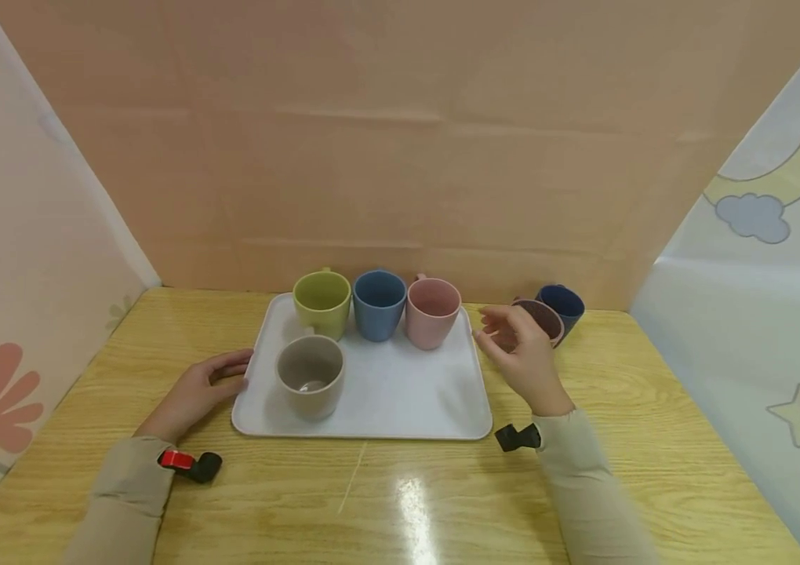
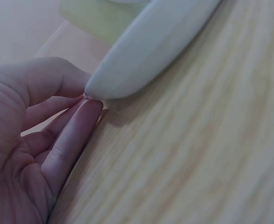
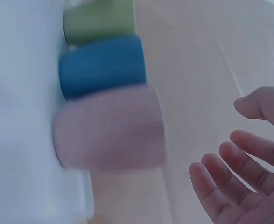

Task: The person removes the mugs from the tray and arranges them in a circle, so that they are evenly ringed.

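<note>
Beige sleeves (image 1: 587,482) nearest, over wood-grain table (image 1: 287,502). Left hand (image 1: 195,394) relaxed, fingers touching left rim of white tray (image 1: 407,400); right hand (image 1: 527,362) spread, thumb well apart, just beside right rim, partly covering plum mug (image 1: 548,320); navy mug (image 1: 565,304) behind that. Tray surface shows from taupe mug (image 1: 314,402) to right rim. Peach wall (image 1: 400,157) along table's far edge. Tray's long axis left-right; green mug (image 1: 322,304), blue mug (image 1: 380,312), pink mug (image 1: 431,322) upright in far row, handles pointing far.
</note>
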Available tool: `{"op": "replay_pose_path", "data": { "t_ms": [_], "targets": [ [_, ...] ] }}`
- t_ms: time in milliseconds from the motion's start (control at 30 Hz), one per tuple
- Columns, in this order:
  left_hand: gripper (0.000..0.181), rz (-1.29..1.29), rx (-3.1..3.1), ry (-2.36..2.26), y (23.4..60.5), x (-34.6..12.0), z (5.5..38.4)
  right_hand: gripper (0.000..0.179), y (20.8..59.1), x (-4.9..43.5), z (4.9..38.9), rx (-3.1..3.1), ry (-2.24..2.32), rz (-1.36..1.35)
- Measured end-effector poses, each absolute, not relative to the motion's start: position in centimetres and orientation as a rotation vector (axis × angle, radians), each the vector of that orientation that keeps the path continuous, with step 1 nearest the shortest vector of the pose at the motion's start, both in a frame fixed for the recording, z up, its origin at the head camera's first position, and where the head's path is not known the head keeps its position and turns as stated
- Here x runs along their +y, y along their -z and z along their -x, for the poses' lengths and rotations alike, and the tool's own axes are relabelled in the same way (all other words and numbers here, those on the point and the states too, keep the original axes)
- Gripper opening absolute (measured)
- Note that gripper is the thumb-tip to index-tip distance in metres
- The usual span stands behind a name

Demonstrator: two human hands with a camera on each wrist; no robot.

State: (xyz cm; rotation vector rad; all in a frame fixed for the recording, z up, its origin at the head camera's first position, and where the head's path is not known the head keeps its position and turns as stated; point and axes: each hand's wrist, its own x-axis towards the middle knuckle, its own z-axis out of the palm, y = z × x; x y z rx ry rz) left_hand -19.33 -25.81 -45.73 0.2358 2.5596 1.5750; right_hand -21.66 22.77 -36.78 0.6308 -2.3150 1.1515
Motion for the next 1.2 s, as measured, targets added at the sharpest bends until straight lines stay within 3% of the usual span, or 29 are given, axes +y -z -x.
{"op": "replay_pose_path", "data": {
  "t_ms": [533,967,1200],
  "targets": [
    [0.06,-0.259,2.555,-1.58,45.6,-25.8,19.3,0.041,40.7,14.1,18.5,-2.457,-1.766,-0.84],
    [0.059,-0.245,2.567,-1.581,45.7,-25.8,19.3,0.079,42.0,7.9,18.9,-2.566,-1.928,-0.854],
    [0.058,-0.255,2.578,-1.583,45.8,-25.8,19.3,0.085,42.3,5.6,19.1,-2.517,-1.97,-0.827]
  ]
}}
